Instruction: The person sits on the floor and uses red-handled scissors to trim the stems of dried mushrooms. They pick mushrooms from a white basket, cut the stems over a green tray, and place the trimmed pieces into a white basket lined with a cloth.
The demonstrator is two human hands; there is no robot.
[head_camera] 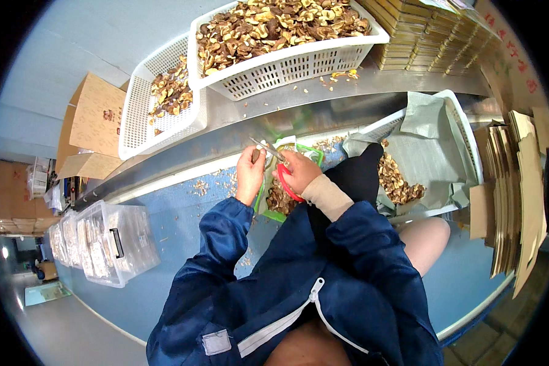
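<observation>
My left hand [250,173] pinches a small brown piece of dried mushroom [255,155] between thumb and fingers. Red-handled scissors [283,176] are in my right hand [300,171], their metal blades pointing up and left beside the piece. Whether the blades touch it I cannot tell. Below both hands stands a green-rimmed basket [271,215] with dried mushrooms [281,197] inside, partly hidden by my hands and sleeves. A beige wrap covers my right wrist.
A white crate [297,52] heaped with dried mushroom pieces and a less full one [137,105] stand on the metal table [238,112]. At right a cloth-lined crate [473,151] holds more mushrooms, beside flattened cardboard [501,192]. Clear plastic bins [139,242] stand left; scraps litter the blue floor.
</observation>
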